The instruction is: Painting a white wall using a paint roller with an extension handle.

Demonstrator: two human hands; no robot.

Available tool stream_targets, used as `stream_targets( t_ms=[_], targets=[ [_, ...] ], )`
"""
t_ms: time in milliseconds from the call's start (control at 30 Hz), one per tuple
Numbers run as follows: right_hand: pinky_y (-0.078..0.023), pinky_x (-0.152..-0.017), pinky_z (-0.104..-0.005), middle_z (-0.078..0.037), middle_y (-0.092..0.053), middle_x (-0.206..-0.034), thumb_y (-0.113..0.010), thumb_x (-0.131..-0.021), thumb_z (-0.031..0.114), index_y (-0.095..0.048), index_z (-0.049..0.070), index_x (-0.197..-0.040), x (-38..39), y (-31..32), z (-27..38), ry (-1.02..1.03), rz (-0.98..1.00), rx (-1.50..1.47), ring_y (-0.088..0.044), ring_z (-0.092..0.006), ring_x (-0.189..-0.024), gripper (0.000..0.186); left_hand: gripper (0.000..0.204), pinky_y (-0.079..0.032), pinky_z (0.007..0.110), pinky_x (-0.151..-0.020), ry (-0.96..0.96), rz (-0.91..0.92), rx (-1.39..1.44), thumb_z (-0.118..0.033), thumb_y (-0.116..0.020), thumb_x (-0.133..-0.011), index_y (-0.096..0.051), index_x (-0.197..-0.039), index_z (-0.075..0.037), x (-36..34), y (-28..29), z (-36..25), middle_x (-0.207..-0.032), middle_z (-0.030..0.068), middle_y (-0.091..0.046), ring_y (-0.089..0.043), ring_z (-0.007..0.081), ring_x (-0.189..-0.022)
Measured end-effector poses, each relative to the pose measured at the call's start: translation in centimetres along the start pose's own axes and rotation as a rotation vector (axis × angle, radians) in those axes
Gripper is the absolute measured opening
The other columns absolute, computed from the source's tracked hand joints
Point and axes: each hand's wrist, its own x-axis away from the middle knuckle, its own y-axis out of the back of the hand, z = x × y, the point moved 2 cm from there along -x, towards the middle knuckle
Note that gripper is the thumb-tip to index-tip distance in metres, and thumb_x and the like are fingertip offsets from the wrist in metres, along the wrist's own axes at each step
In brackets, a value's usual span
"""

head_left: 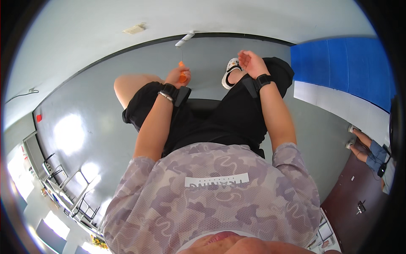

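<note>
My left hand [176, 76] is closed round the orange handle of a paint roller [185, 39]. A thin metal rod runs from the handle to the white roller head, which is at the dark strip along the foot of the wall. Above my right knee, my right hand [253, 63] is raised, palm showing, with loosely bent fingers and nothing in it. Each wrist wears a dark band with a black block on it. A white clog [231, 73] on my foot shows just beside the right hand.
The pale wall [237, 17] curves across the far side above the grey floor [203, 55]. Blue panels [342, 67] stand at the right. Another person's legs [363, 144] are by a brown table [351, 199]. Metal frames [78, 194] stand at the lower left.
</note>
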Motion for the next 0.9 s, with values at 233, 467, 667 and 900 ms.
stream_targets(
  t_ms=[233,467,667,900],
  targets=[
    [-0.047,-0.071,-0.0287,-0.009,-0.06,-0.091,-0.047,-0.084,0.011,-0.052,0.001,-0.099,3.5,-0.5,-0.3,0.03,-0.1,0.056,-0.057,-0.0163,-0.079,0.019,0.021,-0.042,0.018,-0.046,0.186,0.036,-0.016,0.005,-0.051,-0.08,-0.035,-0.071,-0.006,-3.6,-5.4,3.0,-0.061,0.0014,-0.043,-0.046,0.0096,-0.051],
    [-0.046,-0.074,-0.027,-0.006,-0.058,-0.092,-0.049,-0.084,0.012,-0.05,0.003,-0.103,8.1,0.4,-1.8,0.002,-0.034,0.138,-0.056,-0.0144,-0.08,0.021,0.013,-0.04,0.018,-0.047,0.283,0.373,-0.145,-0.002,-0.049,-0.084,-0.039,-0.077,-0.007,-5.1,-11.6,8.2,-0.062,0.0,-0.043,-0.046,0.0074,-0.052],
    [-0.045,-0.076,-0.0284,-0.006,-0.057,-0.094,-0.049,-0.084,0.011,-0.05,0.005,-0.103,11.0,-0.3,0.4,-0.011,0.017,0.181,-0.055,-0.0146,-0.083,0.02,0.011,-0.041,0.017,-0.047,0.229,0.398,-0.14,-0.003,-0.05,-0.083,-0.04,-0.078,-0.006,-5.8,-11.3,8.0,-0.063,-0.0006,-0.043,-0.045,0.0069,-0.053],
    [-0.045,-0.077,-0.0281,-0.005,-0.058,-0.093,-0.05,-0.083,0.011,-0.052,0.005,-0.1,5.5,1.9,-0.3,0.014,0.14,0.249,-0.055,-0.0152,-0.084,0.018,0.01,-0.037,0.016,-0.043,0.214,0.331,-0.111,-0.001,-0.048,-0.084,-0.039,-0.082,-0.004,-4.3,-8.1,5.3,-0.064,-0.0014,-0.04,-0.042,0.0052,-0.051]
  ],
)
